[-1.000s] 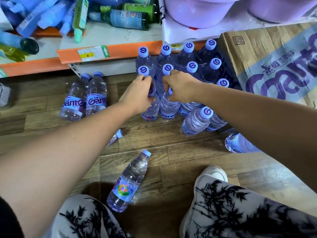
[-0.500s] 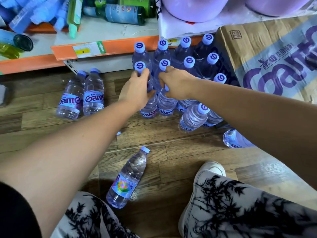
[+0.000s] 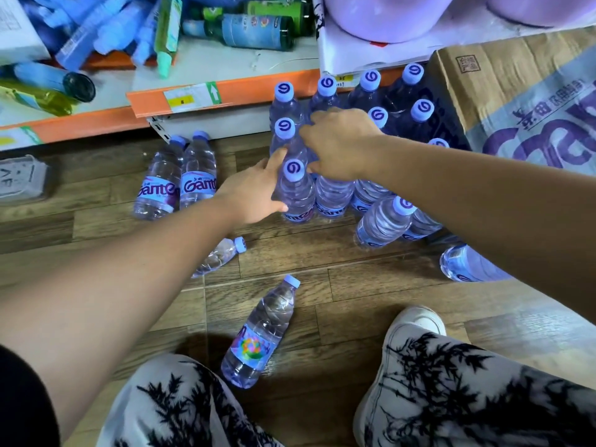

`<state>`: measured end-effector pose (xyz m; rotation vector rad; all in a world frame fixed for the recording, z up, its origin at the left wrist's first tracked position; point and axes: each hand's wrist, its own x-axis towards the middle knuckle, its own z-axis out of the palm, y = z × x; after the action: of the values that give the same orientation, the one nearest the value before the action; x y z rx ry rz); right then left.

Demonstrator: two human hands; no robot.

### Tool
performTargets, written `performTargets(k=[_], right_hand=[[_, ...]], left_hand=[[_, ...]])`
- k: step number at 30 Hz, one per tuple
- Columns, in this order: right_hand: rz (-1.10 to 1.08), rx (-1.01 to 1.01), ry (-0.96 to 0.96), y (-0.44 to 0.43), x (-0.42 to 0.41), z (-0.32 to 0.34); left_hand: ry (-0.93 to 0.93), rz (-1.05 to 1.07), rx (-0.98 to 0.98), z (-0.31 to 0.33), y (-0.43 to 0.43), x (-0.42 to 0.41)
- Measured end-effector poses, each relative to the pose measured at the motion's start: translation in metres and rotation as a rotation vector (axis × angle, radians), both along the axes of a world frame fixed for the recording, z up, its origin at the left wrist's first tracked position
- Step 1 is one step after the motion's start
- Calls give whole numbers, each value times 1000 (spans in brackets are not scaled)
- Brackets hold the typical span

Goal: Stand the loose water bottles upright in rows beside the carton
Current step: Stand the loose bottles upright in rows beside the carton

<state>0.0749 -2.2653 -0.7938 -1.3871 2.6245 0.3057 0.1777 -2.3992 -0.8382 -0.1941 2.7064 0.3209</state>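
Note:
Clear water bottles with pale blue caps stand in rows [image 3: 371, 82] left of the brown carton [image 3: 503, 79]. My left hand [image 3: 254, 191] cups the left side of the front-left upright bottle [image 3: 298, 195], thumb in front and index finger behind; its cap shows. My right hand [image 3: 342, 143] lies palm down over the bottle beside it, fingers curled round its top and hiding its cap. Loose bottles lie on the floor: two side by side [image 3: 179, 182] at the left, a small one [image 3: 221, 254], one with a colourful label [image 3: 261, 333] near my knees, and another [image 3: 467, 266] under my right forearm.
An orange-edged shelf [image 3: 225, 95] with tumbled bottles and tubes runs behind the rows. A grey block [image 3: 22, 179] sits on the wooden floor at the far left. My knees in patterned trousers [image 3: 467, 391] and a white shoe [image 3: 416, 321] fill the near edge.
My left hand has slid from the neck of the front-left bottle down to its side, uncovering the cap. My right hand has shifted slightly farther over the rows.

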Motion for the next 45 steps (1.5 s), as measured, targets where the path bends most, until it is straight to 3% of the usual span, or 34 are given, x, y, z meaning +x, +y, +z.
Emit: performTargets(k=[10, 15, 23, 27, 32, 35, 37, 41, 45], right_hand=[[165, -52, -407, -16, 65, -30], [123, 114, -551, -23, 71, -75], [188, 401, -670, -31, 98, -135], [-28, 407, -919, -29, 116, -147], [-468, 334, -1109, -22, 117, -163], [-609, 295, -1240, -25, 114, -152], [-594, 225, -1233, -31, 111, -140], [-342, 164, -932, -41, 95, -110], [-201, 167, -786, -29, 75, -78]], left_hand=[[-335, 114, -37, -40, -51, 34], [-459, 129, -22, -79, -64, 48], [-431, -42, -74, -106, -63, 60], [-448, -70, -127, -101, -58, 49], [-400, -91, -205, -86, -62, 46], [-422, -126, -215, -78, -68, 45], [-440, -138, -215, -70, -71, 43], [-385, -133, -152, -51, -69, 42], [-268, -85, -51, -32, -59, 40]])
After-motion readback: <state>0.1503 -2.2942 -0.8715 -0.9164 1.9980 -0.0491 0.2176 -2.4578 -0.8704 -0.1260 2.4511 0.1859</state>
